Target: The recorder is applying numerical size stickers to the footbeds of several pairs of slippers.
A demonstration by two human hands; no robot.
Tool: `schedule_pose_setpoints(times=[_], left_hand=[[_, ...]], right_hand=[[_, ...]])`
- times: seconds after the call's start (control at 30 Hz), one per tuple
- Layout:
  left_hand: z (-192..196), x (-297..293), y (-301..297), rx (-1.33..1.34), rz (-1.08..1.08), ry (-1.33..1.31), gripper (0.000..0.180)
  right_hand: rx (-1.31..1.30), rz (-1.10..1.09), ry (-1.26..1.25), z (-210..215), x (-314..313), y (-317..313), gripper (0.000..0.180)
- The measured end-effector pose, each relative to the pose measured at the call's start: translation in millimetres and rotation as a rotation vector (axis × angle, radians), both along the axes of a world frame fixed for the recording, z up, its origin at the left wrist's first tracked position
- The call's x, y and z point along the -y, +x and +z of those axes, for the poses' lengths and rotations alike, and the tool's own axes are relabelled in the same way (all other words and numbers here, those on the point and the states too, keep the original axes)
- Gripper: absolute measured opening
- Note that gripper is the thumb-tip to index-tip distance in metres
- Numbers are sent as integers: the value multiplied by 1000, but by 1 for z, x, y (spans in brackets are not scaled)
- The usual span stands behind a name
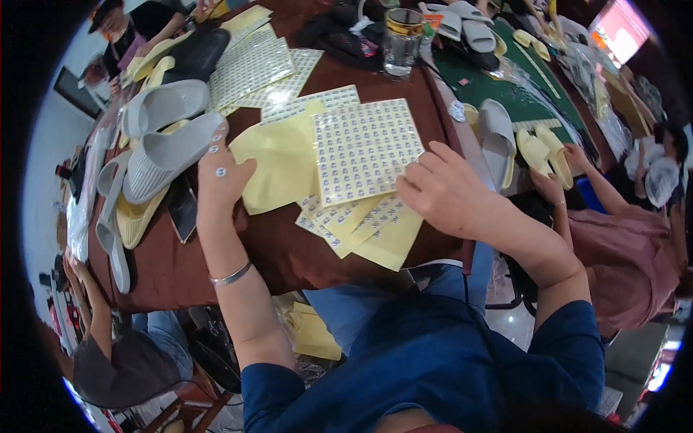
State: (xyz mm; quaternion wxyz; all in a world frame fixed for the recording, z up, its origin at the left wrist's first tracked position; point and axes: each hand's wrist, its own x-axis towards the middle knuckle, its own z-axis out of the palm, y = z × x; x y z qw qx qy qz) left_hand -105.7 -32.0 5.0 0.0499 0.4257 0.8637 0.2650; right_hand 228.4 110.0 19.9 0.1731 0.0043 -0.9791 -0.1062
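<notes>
My left hand [220,173] reaches toward a grey slipper [170,151] on the brown table [274,245], with small round white stickers stuck to its fingers and back. Whether it grips the slipper's edge I cannot tell. My right hand [442,189] rests with curled fingers on the right edge of a sheet of small stickers [364,148], which lies on a pile of yellow backing sheets [285,162]. More sticker sheets [253,66] lie farther back.
A second grey slipper [162,105] and yellow insoles lie at the left. A glass [401,40] stands at the far side. A green mat [516,97] with slippers is to the right. Other people sit at the left, right and far left.
</notes>
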Motion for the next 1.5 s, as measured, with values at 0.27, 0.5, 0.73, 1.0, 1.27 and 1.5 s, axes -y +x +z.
schedule_pose_setpoints(times=[0.27, 0.5, 0.73, 1.0, 1.27, 1.5], left_hand=[[15, 13, 0, -60, 79, -154, 80], [-6, -16, 6, -211, 8, 244, 62], [-13, -20, 8, -66, -40, 227, 57], [-11, -21, 13, -258, -239, 298, 42], [-4, -20, 36, -259, -318, 461, 60], [-6, -21, 38, -180, -351, 440, 64]], right_hand=[[-329, -30, -72, 6, -31, 28, 15], [-242, -1216, -294, -107, -184, 169, 24], [-78, -1481, -615, -214, -183, 193, 45], [-262, -1419, -804, -242, -194, 154, 54], [-410, -1232, -484, -154, -206, 176, 32], [-635, -867, -90, -4, -151, 180, 26]])
